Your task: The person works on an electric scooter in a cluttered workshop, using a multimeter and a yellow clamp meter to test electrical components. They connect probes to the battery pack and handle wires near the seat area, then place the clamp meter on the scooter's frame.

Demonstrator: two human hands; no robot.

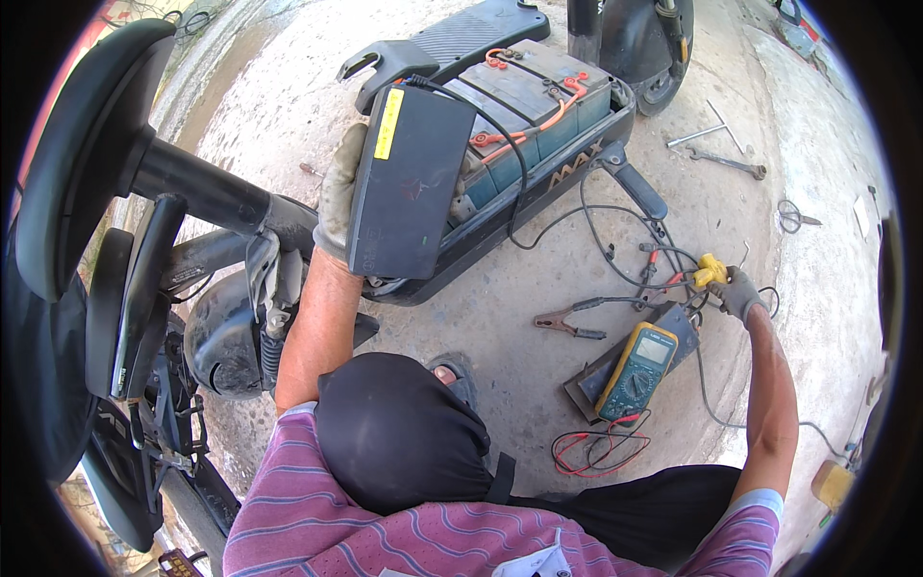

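Observation:
My gloved left hand (337, 187) grips the left edge of a black rectangular charger-like box (411, 195) with a yellow label, held up in front of the scooter's battery compartment. A black cable runs from the box's top end. Behind it, several lead-acid batteries (537, 83) with red and orange wires sit in the open scooter frame (497, 231). To the right, my gloved right hand (739, 294) holds a yellow plug or socket (710, 270) near the ground. Close by lie cables, an alligator clamp (559, 321) and a multimeter (637, 371) resting on a dark metal box (593, 382).
A black footboard cover (483, 32) lies beyond the batteries. On the concrete at right are a T-handle wrench (710, 130), a combination wrench (728, 162) and scissors (797, 216). Red and black test leads (595, 454) coil below the multimeter. The scooter's seat (94, 159) stands at left.

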